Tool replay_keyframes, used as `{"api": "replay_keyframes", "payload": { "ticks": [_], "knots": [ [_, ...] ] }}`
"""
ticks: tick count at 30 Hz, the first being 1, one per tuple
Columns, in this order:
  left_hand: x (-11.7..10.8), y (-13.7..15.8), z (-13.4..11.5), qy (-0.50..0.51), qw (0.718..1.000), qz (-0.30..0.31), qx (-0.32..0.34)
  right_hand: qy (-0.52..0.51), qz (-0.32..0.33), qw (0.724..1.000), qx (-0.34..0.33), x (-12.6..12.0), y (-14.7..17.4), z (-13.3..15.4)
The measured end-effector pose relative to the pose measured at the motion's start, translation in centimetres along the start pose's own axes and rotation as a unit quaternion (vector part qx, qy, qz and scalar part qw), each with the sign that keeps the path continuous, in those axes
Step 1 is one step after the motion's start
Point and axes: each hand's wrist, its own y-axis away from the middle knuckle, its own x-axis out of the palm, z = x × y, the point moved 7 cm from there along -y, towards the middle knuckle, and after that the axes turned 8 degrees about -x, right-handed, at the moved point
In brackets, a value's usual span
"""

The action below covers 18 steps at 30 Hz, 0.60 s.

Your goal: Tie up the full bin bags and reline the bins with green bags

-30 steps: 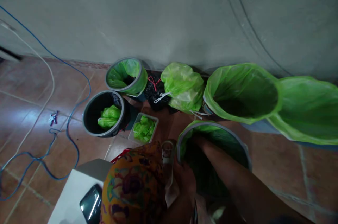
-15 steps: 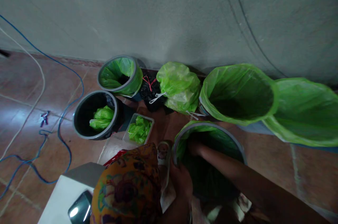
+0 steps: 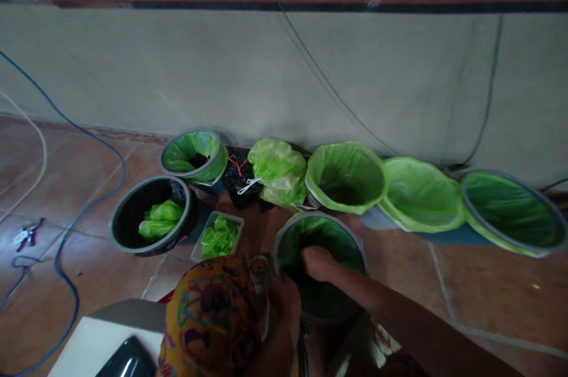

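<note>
A trash bin with a grey rim and a green bag lining it stands before me. At its left rim is my left hand, closed around the edge. My right hand reaches down inside the bin, against the green lining. Its fingertips are lost in the dark interior, so I cannot see whether they hold anything. Left of the bin sits a clear plastic tub with crumpled green bags in it.
Along the wall stand several green-lined bins, a tied green bag and a black bag. A dark bin holds a green bag. A blue cable crosses the tiles. A phone-like dark object lies on a white surface.
My view has tipped up, showing more wall and another lined bin at the right. My right hand stays inside the bin and my left hand stays at its rim.
</note>
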Motion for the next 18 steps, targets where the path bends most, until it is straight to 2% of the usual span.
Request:
{"api": "replay_keyframes", "payload": {
  "ticks": [2,4,6,8,11,12,14,18],
  "knots": [
    [-0.7,0.2,-0.7,0.001,1.0,-0.011,0.022,0.044,-0.099,0.994,0.006,-3.8,0.6,-1.0],
    [-1.9,0.5,-2.3,-0.009,0.997,-0.05,0.06,0.093,-0.227,0.969,0.032,-7.4,1.9,-2.4],
    [-2.9,0.6,-5.3,-0.034,0.988,-0.082,0.127,0.111,-0.291,0.948,0.07,-8.9,2.8,-4.3],
    [-2.8,0.5,-9.0,-0.083,0.97,-0.069,0.216,0.094,-0.287,0.949,0.094,-8.2,2.7,-6.1],
    [-0.1,-0.6,-13.0,-0.204,0.929,0.033,0.307,0.054,-0.251,0.96,0.11,-5.9,1.6,-8.0],
    [1.0,-1.1,-13.5,-0.238,0.915,0.068,0.32,0.043,-0.242,0.962,0.116,-5.3,1.2,-8.5],
    [2.6,-2.5,-13.8,-0.277,0.898,0.1,0.327,0.029,-0.231,0.965,0.124,-4.8,0.5,-9.1],
    [3.8,-4.4,-14.1,-0.288,0.883,0.1,0.357,-0.02,-0.233,0.964,0.128,-5.5,-0.4,-9.6]
  ]
}}
